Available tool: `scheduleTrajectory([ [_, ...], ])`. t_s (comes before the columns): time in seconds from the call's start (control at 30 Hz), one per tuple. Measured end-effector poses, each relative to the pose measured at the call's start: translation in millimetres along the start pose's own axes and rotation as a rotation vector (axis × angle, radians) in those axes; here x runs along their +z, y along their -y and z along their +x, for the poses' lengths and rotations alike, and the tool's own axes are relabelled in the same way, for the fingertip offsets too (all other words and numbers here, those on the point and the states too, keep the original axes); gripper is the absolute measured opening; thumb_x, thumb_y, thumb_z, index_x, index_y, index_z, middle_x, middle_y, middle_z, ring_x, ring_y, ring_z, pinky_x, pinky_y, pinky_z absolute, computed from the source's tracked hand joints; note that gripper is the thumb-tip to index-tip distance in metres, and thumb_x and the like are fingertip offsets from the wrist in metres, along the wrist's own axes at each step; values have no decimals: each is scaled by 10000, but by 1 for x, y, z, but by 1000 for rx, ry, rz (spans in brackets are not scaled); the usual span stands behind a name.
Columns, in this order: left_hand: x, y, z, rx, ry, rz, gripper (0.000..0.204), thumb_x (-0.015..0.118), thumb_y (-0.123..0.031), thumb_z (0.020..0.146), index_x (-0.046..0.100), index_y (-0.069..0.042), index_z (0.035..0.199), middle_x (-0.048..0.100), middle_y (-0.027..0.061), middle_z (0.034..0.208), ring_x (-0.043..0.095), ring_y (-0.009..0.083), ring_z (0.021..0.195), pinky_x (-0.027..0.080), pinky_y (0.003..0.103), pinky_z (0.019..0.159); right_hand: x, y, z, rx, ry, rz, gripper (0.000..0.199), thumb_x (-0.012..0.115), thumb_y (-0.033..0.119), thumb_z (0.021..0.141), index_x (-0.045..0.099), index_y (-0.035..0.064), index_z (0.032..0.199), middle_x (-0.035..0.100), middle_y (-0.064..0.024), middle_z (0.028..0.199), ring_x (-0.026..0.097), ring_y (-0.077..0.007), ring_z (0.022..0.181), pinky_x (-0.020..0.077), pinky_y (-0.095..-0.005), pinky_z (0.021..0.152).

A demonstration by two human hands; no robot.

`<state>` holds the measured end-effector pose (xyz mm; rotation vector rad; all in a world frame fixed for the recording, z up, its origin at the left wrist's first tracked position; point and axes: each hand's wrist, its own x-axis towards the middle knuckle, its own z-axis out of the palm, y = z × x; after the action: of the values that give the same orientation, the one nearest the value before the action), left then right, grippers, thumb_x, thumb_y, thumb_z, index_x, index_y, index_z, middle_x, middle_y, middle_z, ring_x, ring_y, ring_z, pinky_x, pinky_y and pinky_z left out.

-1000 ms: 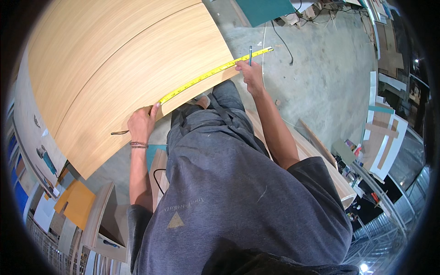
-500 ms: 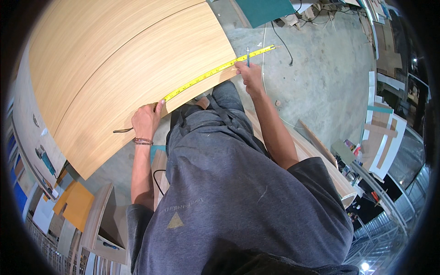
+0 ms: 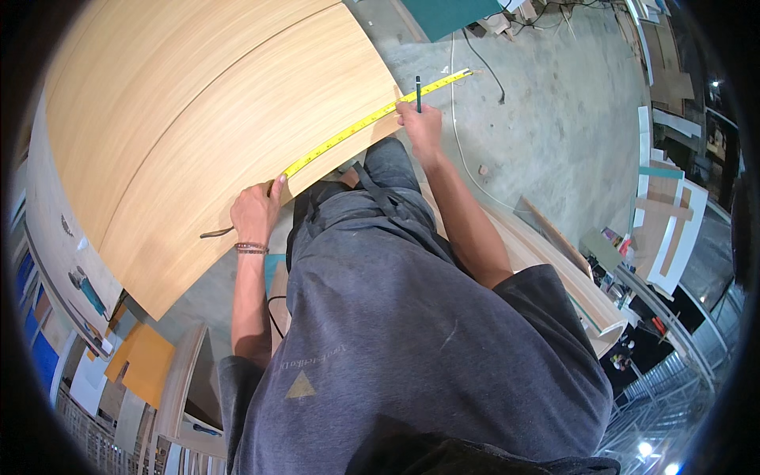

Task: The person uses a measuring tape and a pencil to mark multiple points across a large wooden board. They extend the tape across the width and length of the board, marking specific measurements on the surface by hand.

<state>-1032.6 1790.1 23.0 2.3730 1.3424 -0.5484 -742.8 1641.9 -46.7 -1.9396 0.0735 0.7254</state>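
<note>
Grips with the left hand point(image 3: 256, 210), between nine and ten o'clock, clamped, apparently, on the case of the yellow tape measure point(image 3: 340, 138), mostly hidden in the palm, with a dark strap point(image 3: 216, 233) poking out toward nine. Pinches in the right hand point(image 3: 421, 129), between twelve and one, a dark pen or pencil point(image 3: 418, 95) pointing to twelve, with fingertips together against the tape at the end of the wood-grain panel point(image 3: 198, 103). Cannot tell exactly how firmly.

Has the tape drawn out along the panel's near edge, from ten o'clock up to one, running past the panel's end and out over the concrete floor point(image 3: 538, 127). Seems, on that showing, midway through measuring: done with pulling out and laying down the blade, with the writing tool ready in the fingers. Shows no mark clear enough to make out on the wood; cannot tell of any beneath the right fingertips. Leaves, as a judgement, marking unconfirmed and winding-in not yet done.

Includes nearby, between eight and nine, a teal power tool point(image 3: 89, 293), untouched; near eight, an orange-yellow board point(image 3: 146, 360).
</note>
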Motion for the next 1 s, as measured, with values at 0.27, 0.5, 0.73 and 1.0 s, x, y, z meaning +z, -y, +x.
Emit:
scheduleTrajectory([
  [0.27,2,1,0,9,-8,-2,560,505,-561,959,763,-66,906,692,230,786,683,399,762,538,472,670,1,-4,1,36,-11,4,230,713,208,801,694,-20,774,648,-67,642,574,-118,558,427,-294,531],
  [0.5,5,1,-1,-15,-21,35,535,507,-563,956,765,-95,931,697,223,797,687,399,763,541,482,668,3,-13,9,58,-13,26,251,716,219,806,701,-32,801,647,-73,644,587,-126,576,439,-301,561],
  [0.73,-6,-8,0,-72,81,64,532,469,-580,962,764,-138,985,708,209,831,694,399,817,547,487,699,-3,-9,14,69,-23,52,259,749,217,802,694,-36,810,650,-81,671,592,-127,584,450,-292,561],
  [1.0,-8,-10,2,-137,138,76,587,428,-635,957,760,-154,1017,716,196,893,692,395,873,542,490,742,-9,-2,14,91,36,-13,246,765,230,803,677,6,753,612,-33,633,521,-95,549,381,-279,511],
])
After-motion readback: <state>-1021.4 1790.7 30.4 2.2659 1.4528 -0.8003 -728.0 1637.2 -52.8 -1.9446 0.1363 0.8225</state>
